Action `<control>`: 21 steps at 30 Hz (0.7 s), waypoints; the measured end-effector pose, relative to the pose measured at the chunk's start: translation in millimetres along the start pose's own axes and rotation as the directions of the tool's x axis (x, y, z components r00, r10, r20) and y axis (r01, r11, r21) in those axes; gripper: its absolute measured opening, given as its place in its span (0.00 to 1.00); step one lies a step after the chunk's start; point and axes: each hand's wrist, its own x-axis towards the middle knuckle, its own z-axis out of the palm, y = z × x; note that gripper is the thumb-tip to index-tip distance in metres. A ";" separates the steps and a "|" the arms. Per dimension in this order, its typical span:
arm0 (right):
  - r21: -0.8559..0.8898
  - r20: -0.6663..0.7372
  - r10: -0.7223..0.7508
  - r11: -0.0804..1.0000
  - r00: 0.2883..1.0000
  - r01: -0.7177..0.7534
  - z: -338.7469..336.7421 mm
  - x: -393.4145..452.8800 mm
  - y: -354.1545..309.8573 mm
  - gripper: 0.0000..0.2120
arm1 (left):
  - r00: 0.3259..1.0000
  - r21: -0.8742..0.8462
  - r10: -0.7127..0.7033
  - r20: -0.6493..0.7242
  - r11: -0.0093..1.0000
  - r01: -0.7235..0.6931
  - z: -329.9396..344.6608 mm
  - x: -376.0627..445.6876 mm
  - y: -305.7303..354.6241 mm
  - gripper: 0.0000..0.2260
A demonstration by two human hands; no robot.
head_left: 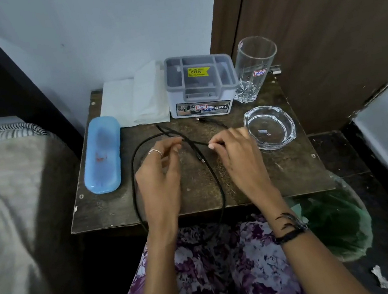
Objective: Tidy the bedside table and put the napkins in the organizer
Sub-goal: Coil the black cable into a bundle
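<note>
She sits close to the bedside table (282,178) with both hands over its middle, working on a black cable (215,181) and leaving the napkins alone. The left hand (159,175) pinches the cable near its fingertips, the other fingers loosely curled, while the right hand (235,150) pinches the same strand just beside it, thumb and forefinger closed on the cord. Held this way, a short length runs taut between the two hands, and the rest falls in a wide loop over the front edge of the table towards her lap; I take it she is gathering the cable into a coil so it stops sprawling across the wood. One plug end lies on the table between her hands, the other near the foot of the organizer (201,87). That grey box stands at the back, open-topped, its compartments looking empty from here, ready to take things. The white napkins (137,100) lie folded flat just to its left, touching its side, not yet put in. A blue case (103,156) lies along the left edge, a drinking glass (254,68) stands right of the organizer, and a glass ashtray (270,127) sits just beyond her right hand.
</note>
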 end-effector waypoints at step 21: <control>0.683 0.047 0.158 0.715 0.986 -0.148 -116.7 -4.1 -61.6 0.09 | 0.923 -0.368 -0.184 0.338 0.877 0.310 -1.6 -8.3 91.6 0.09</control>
